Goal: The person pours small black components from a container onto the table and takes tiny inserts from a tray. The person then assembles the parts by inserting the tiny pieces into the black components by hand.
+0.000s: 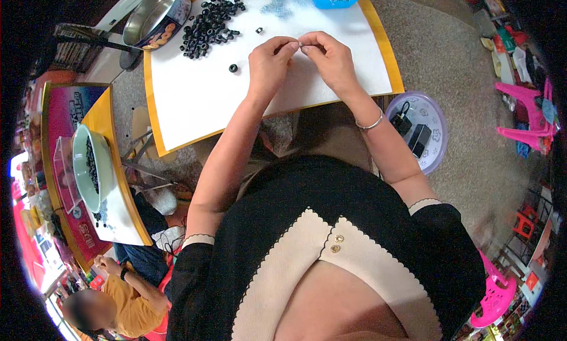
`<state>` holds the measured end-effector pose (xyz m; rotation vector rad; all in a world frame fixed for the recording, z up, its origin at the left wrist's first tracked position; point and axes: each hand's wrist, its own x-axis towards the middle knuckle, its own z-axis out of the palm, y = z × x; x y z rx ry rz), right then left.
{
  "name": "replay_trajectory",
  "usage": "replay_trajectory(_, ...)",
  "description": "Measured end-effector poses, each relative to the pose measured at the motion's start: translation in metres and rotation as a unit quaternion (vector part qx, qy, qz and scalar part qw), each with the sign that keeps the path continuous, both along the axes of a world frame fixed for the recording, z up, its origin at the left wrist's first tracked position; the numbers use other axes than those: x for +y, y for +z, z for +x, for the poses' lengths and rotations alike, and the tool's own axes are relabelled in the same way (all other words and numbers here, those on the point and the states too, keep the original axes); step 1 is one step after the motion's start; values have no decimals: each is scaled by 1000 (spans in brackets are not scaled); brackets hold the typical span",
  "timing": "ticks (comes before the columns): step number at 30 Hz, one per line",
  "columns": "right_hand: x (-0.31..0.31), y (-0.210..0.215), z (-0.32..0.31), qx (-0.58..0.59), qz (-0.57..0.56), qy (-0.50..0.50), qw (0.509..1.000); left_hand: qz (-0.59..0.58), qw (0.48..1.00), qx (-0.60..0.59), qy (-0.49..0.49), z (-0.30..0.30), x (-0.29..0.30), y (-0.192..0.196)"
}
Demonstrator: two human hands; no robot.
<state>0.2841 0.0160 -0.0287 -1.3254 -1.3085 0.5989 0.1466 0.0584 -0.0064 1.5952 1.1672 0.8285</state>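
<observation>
Over the white-topped table (195,105), my left hand (267,69) and my right hand (333,63) meet with fingertips pinched together. Between them is something tiny and dark, mostly covered by the fingers and too small to name. A silver bangle circles my right wrist. To the left of my hands lies a heap of small black ring-shaped pieces (212,28). One loose black ring (233,68) sits by my left hand, and another small black piece (259,30) lies beyond it. Tiny bluish bits (277,5) are scattered farther back.
A blue tray (349,0) holds more bits at the far edge. A steel pan (147,22) stands at the far left. On the right, a purple basin (440,131) contains dark objects. At left, another table bears a green bowl (106,164), with a seated person (133,305) nearby.
</observation>
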Motion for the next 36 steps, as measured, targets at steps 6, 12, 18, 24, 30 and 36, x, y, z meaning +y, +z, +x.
replay_trajectory(6,0,10,2,-81,-73,-2,994,-54,992,-112,11,-1,-1,-3)
replay_trajectory(12,-1,12,4,-45,-101,41,993,-44,994,-98,30,0,-5,-6)
replay_trajectory(18,-3,11,4,-135,-22,6,991,-40,993,-104,38,-2,-4,-5)
replay_trajectory(24,3,5,15,-245,51,-13,968,-56,995,-71,41,-5,-2,-4)
replay_trajectory(30,4,-2,16,-297,32,-47,953,22,999,-21,39,-6,-4,-5)
replay_trajectory(36,4,5,13,-266,68,-84,958,4,998,-49,37,-7,-7,-3)
